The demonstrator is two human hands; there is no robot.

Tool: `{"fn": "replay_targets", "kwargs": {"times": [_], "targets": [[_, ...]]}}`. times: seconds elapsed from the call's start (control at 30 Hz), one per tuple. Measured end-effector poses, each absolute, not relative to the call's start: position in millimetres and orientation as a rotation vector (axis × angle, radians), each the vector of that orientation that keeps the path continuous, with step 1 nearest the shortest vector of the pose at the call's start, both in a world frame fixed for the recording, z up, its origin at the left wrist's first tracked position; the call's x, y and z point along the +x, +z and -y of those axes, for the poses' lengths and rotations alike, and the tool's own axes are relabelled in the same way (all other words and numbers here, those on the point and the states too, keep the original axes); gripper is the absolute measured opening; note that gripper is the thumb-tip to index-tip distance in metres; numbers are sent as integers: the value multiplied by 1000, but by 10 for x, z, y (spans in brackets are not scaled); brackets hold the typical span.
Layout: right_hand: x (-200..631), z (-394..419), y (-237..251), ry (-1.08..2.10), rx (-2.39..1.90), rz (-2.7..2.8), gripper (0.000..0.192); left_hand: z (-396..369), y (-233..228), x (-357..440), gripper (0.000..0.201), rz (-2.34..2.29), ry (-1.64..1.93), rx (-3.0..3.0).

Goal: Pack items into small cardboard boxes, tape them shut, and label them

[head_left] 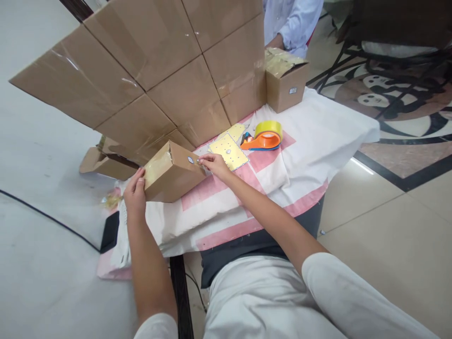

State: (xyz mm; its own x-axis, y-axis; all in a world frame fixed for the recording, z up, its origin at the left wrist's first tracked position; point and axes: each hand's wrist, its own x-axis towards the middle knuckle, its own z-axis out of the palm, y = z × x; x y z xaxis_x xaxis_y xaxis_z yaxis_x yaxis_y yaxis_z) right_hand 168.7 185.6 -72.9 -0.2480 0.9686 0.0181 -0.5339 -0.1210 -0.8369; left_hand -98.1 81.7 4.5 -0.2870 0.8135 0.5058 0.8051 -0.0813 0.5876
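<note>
A small cardboard box (pixel 183 175), its top covered with yellowish tape, rests on the cloth-covered table (pixel 233 221). My left hand (pixel 135 192) grips the box's left end, thumb against its near edge. On the face toward the right is a small whitish label (pixel 191 160). Close beside that label, my right hand (pixel 216 165) has its thumb and forefinger pinched together; whatever is between them is too small to name. Just beyond the right hand lies a yellow patterned sheet (pixel 228 149) with a small pale piece on it.
Several taped boxes form a tall stack (pixel 183 80) behind. An orange tape dispenser (pixel 264 140) with yellow tape lies to the right. Another labelled box (pixel 286 87) stands near a person's sleeve (pixel 298 28). A black phone-like object (pixel 110 231) is at the left edge.
</note>
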Motion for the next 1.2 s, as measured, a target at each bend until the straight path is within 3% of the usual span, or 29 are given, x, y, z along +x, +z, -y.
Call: {"fn": "replay_targets", "kwargs": {"times": [0.27,0.57,0.8,1.03,1.1,1.2], "targets": [[1712,-1814,-744,1686,-581,968,23,-826,-6,-1057,45,-2097,1363,1886],[1703,-1838,-754,1592,-592,967,28,-783,40,-985,45,-2107,1385,1863],[1700,-1854,-796,1333,-662,1203,4,-779,6,-1058,45,-2092,1396,1868],[1690,-1858,-804,1384,-618,1199,5,-776,-7,-1095,44,-2052,1407,1883],[1680,-1850,-801,1423,-560,1179,10,-783,-7,-1102,45,-2032,1401,1898],[1680,-1816,-773,1417,-504,1174,35,-798,-3,-1103,45,-2030,1370,1909]]}}
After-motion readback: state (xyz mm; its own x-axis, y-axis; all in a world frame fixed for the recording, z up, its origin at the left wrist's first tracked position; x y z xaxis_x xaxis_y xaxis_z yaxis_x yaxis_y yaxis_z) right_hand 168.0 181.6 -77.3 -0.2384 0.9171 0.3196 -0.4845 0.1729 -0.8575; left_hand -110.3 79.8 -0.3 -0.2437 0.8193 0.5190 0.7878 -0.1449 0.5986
